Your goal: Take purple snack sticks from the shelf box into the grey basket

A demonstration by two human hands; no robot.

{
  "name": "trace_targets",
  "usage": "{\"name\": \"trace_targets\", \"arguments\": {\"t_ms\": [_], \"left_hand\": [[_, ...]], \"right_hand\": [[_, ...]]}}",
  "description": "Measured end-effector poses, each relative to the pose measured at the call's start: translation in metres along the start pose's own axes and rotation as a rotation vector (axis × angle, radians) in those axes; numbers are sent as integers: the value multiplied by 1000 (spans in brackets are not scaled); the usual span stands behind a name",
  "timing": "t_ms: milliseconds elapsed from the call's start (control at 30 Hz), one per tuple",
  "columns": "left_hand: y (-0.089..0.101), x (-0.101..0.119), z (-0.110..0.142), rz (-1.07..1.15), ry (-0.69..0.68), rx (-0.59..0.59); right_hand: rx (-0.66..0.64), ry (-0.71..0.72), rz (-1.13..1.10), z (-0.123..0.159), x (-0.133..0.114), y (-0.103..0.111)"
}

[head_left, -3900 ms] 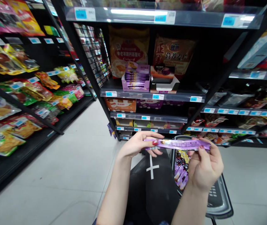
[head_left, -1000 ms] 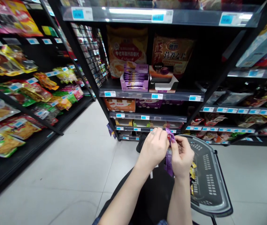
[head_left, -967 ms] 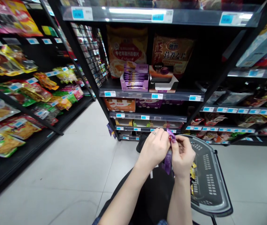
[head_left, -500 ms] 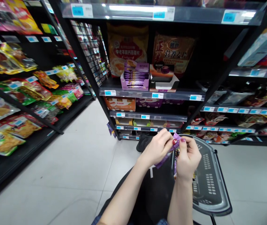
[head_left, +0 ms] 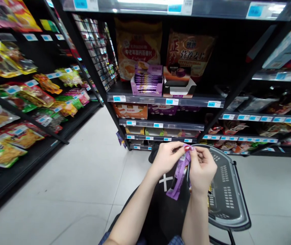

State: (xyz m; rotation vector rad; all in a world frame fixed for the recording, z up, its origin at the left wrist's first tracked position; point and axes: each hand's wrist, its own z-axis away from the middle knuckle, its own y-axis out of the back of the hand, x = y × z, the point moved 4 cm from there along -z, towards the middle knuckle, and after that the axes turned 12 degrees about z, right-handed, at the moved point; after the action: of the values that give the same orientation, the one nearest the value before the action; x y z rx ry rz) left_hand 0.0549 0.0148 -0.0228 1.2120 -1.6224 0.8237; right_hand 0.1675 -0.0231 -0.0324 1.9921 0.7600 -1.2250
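A slim purple sachet [head_left: 178, 178] hangs down over my dark trouser leg, its top end pinched between both hands. My left hand [head_left: 168, 156] is closed on that end, thumb and forefinger together. From the other side my right hand [head_left: 202, 167] grips the same end, its fingers curled. Below and to the right stands a grey shopping basket [head_left: 240, 200], partly hidden by my right forearm. Similar purple sachets fill an opened display box [head_left: 158, 89] on the shelf ahead, beside a dark brown and white box [head_left: 179, 90].
Two large cereal bags [head_left: 139, 51] stand at the back of the shelf [head_left: 145, 98]. Orange and purple packs [head_left: 130, 111] sit one level lower. Along the left runs a rack [head_left: 25, 156] of snack bags, with pale tiled floor [head_left: 89, 170] between. More shelving [head_left: 265, 119] stands at right.
The sachet has swung from lying slantwise behind my left hand to hanging downward. Both hands have shifted their pinch to its top end, fingertips closer together. The view has tilted slightly.
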Motion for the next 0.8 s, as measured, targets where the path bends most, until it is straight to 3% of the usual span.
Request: {"name": "trace_targets", "arguments": {"t_ms": [167, 367, 533, 633, 800], "left_hand": [[8, 5, 4, -16, 92, -32], [17, 7, 9, -16, 245, -192], [23, 6, 8, 46, 286, -255], [22, 2, 6, 178, 322, -170], [25, -3, 3, 399, 307, 130]], "right_hand": [[-46, -35, -97, 2, -1, -2], [-324, -112, -112, 1, 3, -5], [-337, -97, -120, 1, 2, -9], [-309, -88, -168, 1, 0, -12], [-244, -54, -160, -3, 3, -12]]}}
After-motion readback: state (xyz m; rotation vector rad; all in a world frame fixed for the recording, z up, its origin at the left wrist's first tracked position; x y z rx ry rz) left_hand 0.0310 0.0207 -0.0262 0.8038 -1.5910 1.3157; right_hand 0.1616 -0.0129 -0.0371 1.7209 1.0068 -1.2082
